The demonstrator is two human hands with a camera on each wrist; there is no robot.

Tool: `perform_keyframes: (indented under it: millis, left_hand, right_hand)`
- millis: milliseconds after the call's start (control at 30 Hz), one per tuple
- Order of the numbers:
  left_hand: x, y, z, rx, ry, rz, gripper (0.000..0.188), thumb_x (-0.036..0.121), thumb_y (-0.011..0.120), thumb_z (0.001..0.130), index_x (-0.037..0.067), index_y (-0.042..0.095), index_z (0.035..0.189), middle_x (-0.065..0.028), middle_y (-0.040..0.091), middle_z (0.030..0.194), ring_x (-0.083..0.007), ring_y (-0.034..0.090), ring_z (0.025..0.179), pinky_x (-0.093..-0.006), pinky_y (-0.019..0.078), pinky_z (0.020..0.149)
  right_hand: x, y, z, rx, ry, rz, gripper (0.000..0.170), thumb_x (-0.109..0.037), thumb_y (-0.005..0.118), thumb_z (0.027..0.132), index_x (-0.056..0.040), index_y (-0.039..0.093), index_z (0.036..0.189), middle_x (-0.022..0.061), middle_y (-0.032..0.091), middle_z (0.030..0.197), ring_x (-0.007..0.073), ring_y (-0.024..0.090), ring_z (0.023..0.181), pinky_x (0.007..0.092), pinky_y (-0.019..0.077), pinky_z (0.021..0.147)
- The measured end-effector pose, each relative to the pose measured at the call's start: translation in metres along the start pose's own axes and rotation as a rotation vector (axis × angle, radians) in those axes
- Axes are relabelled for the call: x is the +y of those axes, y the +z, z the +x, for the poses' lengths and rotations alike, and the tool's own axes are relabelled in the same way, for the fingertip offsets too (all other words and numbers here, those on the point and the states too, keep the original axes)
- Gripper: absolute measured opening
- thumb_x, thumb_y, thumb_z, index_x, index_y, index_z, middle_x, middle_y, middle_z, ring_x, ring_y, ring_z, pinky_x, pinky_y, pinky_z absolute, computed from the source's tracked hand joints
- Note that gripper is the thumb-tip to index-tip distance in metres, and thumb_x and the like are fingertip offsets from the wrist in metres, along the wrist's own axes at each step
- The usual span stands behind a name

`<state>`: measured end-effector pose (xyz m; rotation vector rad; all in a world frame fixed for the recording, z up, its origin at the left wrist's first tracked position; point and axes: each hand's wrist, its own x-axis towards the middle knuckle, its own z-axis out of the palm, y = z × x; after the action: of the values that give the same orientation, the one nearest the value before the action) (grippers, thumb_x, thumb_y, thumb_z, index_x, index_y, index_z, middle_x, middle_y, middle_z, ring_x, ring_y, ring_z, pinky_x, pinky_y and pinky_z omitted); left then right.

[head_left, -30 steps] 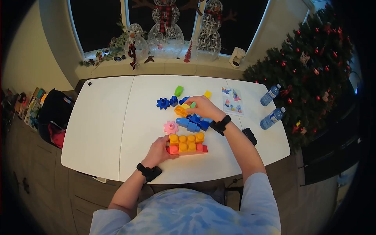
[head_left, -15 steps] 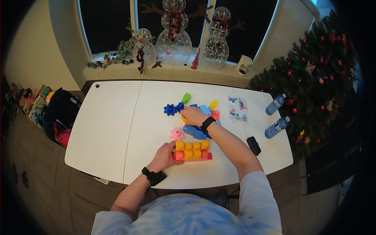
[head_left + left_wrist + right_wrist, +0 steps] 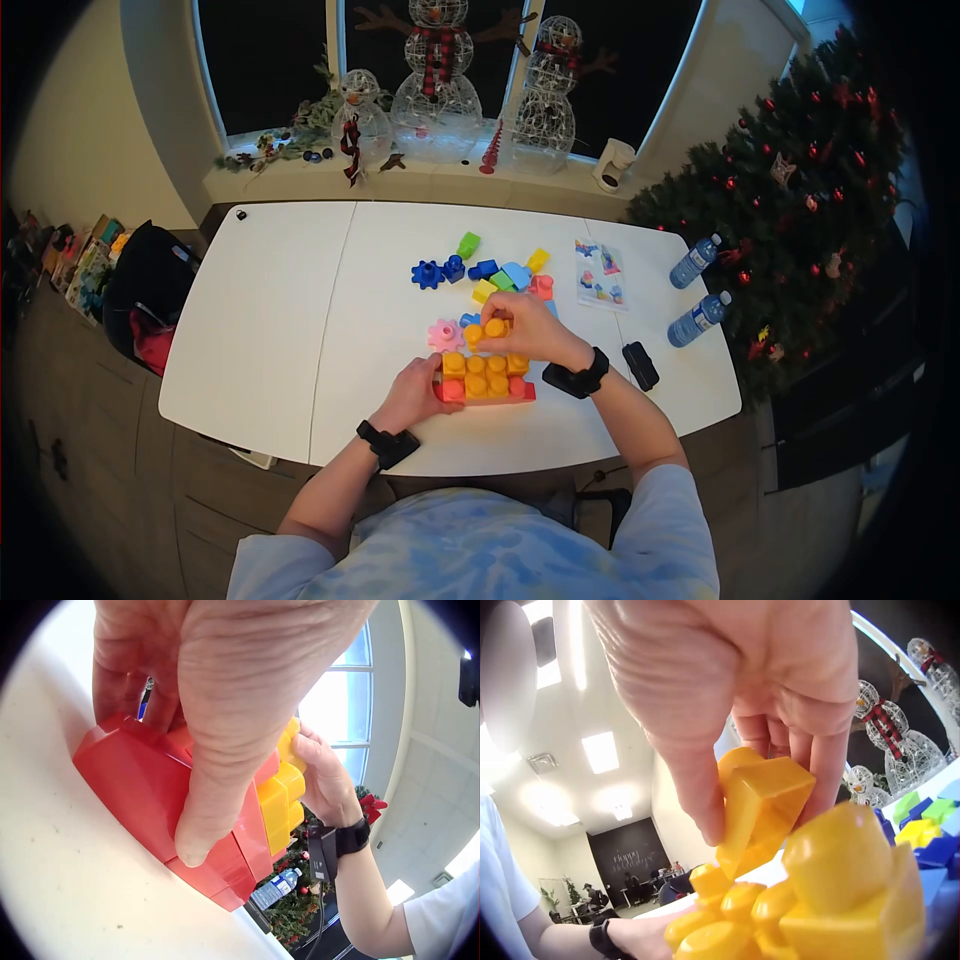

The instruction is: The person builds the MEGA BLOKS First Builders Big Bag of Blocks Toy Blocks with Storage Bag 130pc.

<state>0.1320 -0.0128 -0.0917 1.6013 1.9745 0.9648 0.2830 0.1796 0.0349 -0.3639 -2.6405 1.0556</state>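
My left hand (image 3: 408, 392) holds the left end of a stack of toy building blocks, its thumb pressed along the red side in the left wrist view. The stack has a red base (image 3: 142, 784) with orange-yellow studded blocks (image 3: 487, 382) on top. Between thumb and fingers of my right hand (image 3: 537, 328) is a loose orange-yellow block (image 3: 765, 806), tilted and just above the stack's far side. Beyond the stack lie a pink gear-shaped piece (image 3: 444, 336) and, farther back, a dark blue gear-shaped piece (image 3: 427, 275).
Loose yellow, green, blue and pink blocks lie behind my right hand, including a green block (image 3: 469, 244). A picture sheet (image 3: 601, 274), a black case (image 3: 640, 366) and two water bottles (image 3: 699, 319) are on the table's right side. A decorated tree (image 3: 790, 210) stands beyond.
My right hand reached among the loose blocks, picked up an orange-yellow block and brought it back toward me, over the stack. My left hand kept its hold on the stack.
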Motion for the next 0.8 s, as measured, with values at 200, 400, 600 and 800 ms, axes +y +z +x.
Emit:
perform_keyframes:
  millis: [200, 400, 600, 800]
  left_hand:
    - [-0.003, 0.003, 0.001, 0.019, -0.001, 0.011, 0.081, 0.032, 0.093, 0.061, 0.003, 0.056, 0.127, -0.0198, 0.066, 0.108, -0.038, 0.063, 0.103, -0.0459, 0.0528, 0.091]
    - [-0.003, 0.003, 0.0, 0.027, 0.002, -0.013, 0.081, 0.034, 0.095, 0.062, 0.006, 0.057, 0.127, -0.0197, 0.067, 0.109, -0.0393, 0.065, 0.101, -0.0469, 0.053, 0.091]
    - [0.001, 0.0, 0.0, 0.013, 0.012, -0.022, 0.08, 0.029, 0.093, 0.062, 0.003, 0.055, 0.128, -0.0199, 0.066, 0.107, -0.0382, 0.063, 0.102, -0.0459, 0.0528, 0.09]
    - [-0.003, 0.002, 0.0, 0.021, 0.019, -0.033, 0.081, 0.029, 0.093, 0.062, 0.004, 0.055, 0.13, -0.0194, 0.066, 0.106, -0.0379, 0.063, 0.102, -0.0456, 0.0529, 0.09]
  right_hand:
    - [-0.001, 0.017, -0.029, -0.036, 0.012, 0.052, 0.026, -0.013, 0.084, 0.08, -0.0038, 0.063, 0.093, 0.0086, 0.071, 0.092, 0.0216, 0.071, 0.087, 0.0311, 0.0552, 0.079]
    - [-0.013, 0.013, -0.038, -0.031, -0.01, -0.078, 0.027, -0.02, 0.078, 0.087, -0.0045, 0.07, 0.107, 0.0126, 0.075, 0.099, 0.0304, 0.072, 0.088, 0.0385, 0.0559, 0.09]
    - [-0.011, 0.025, -0.045, 0.005, -0.052, -0.23, 0.023, -0.018, 0.07, 0.093, -0.011, 0.074, 0.114, 0.0116, 0.075, 0.101, 0.0332, 0.071, 0.087, 0.0443, 0.0506, 0.105]
    - [0.001, 0.039, -0.047, 0.095, -0.092, -0.188, 0.023, -0.013, 0.069, 0.092, -0.0112, 0.074, 0.114, 0.0115, 0.075, 0.101, 0.0336, 0.071, 0.09, 0.0448, 0.0497, 0.108]
